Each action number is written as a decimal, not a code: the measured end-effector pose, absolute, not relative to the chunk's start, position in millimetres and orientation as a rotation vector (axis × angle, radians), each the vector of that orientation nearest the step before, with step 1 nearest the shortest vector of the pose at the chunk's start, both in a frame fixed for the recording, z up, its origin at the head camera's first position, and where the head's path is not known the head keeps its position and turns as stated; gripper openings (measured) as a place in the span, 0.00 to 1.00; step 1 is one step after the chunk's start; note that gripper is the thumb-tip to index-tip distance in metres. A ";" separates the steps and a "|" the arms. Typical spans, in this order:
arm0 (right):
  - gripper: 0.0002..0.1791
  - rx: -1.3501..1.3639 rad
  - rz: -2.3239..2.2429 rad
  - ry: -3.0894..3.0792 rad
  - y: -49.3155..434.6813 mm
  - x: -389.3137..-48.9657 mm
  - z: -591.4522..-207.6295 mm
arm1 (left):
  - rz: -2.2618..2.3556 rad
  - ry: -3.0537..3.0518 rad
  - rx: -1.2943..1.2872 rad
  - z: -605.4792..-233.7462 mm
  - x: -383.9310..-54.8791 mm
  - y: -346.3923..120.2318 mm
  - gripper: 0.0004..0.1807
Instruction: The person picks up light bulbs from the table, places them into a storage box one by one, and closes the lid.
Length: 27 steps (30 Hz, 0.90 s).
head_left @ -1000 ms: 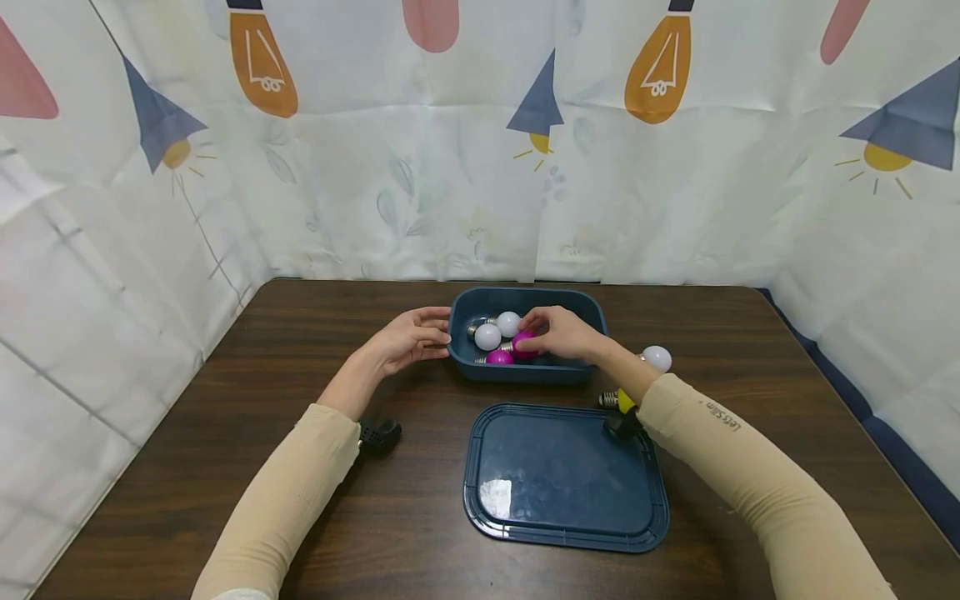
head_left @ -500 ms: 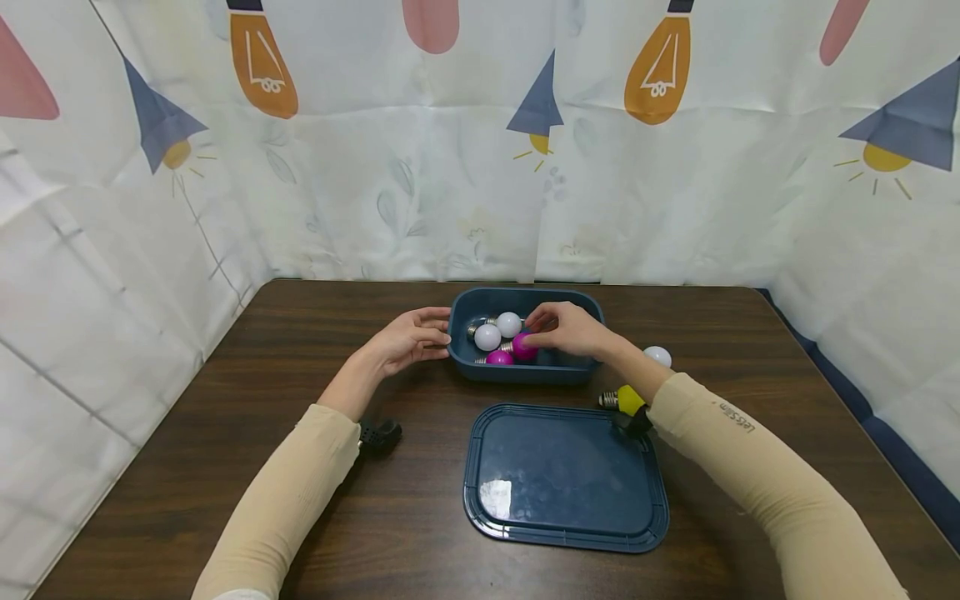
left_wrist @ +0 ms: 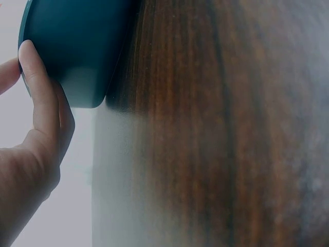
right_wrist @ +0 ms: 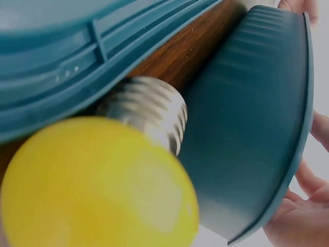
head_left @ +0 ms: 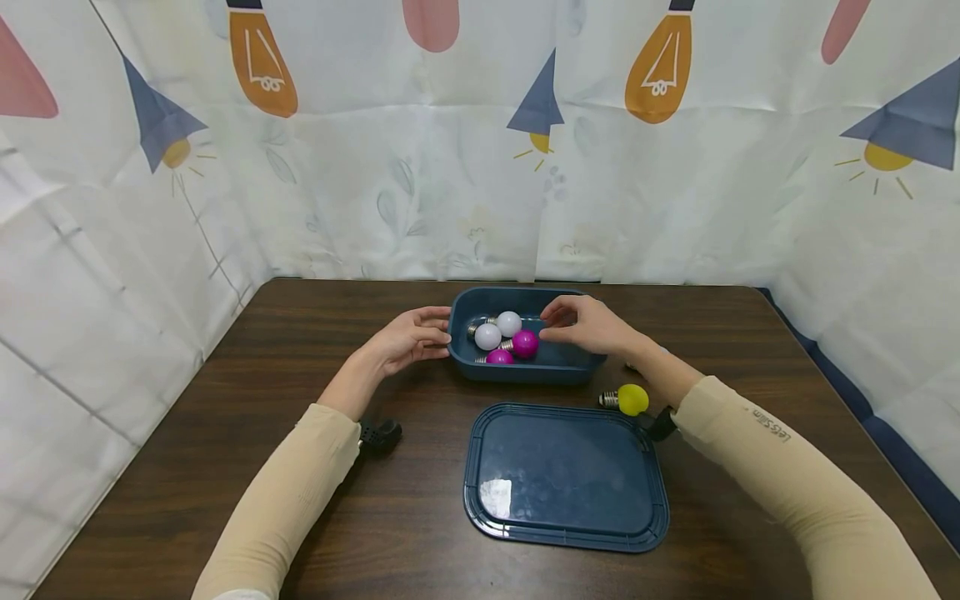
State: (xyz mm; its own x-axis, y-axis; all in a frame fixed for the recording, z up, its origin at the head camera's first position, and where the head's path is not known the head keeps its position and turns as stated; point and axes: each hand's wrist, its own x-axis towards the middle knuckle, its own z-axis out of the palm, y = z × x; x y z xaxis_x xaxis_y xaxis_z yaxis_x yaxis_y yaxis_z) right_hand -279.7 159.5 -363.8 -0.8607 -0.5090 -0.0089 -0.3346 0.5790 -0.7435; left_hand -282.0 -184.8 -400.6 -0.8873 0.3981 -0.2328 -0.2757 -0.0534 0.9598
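I have the left grip [head_left: 408, 337] spread against the left rim of the tub [head_left: 525, 375], the right grip [head_left: 588, 325] spread beside a magenta bulb [head_left: 526, 343]; narrow worktop [head_left: 427, 396] separates tub and lid [head_left: 566, 475].

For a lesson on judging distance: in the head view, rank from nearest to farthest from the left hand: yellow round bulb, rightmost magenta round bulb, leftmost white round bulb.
1. Leftmost white round bulb: inside the dark-blue plastic box, left side.
2. Rightmost magenta round bulb: inside, right of that white bulb.
3. Yellow round bulb: outside, near the box's right end.
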 end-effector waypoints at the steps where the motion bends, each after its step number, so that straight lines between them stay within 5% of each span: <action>1: 0.20 -0.702 -1.153 2.593 161.4 -278.2 -362.0 | 1.989 1.779 0.133 -400.7 -281.9 -184.7 0.36; 27: 0.20 -0.658 -1.180 2.662 212.3 -257.0 -342.1 | 1.986 1.790 0.140 -402.6 -282.8 -184.9 0.37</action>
State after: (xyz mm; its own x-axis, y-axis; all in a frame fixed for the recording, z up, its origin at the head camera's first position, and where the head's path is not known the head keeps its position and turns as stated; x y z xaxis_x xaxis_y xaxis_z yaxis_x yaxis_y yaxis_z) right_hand -257.0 212.3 -342.1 -0.8912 -0.4524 0.0347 -0.3294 0.5926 -0.7351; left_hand -282.8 -184.9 -402.6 -0.8889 0.3984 -0.2262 -0.2661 -0.0470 0.9628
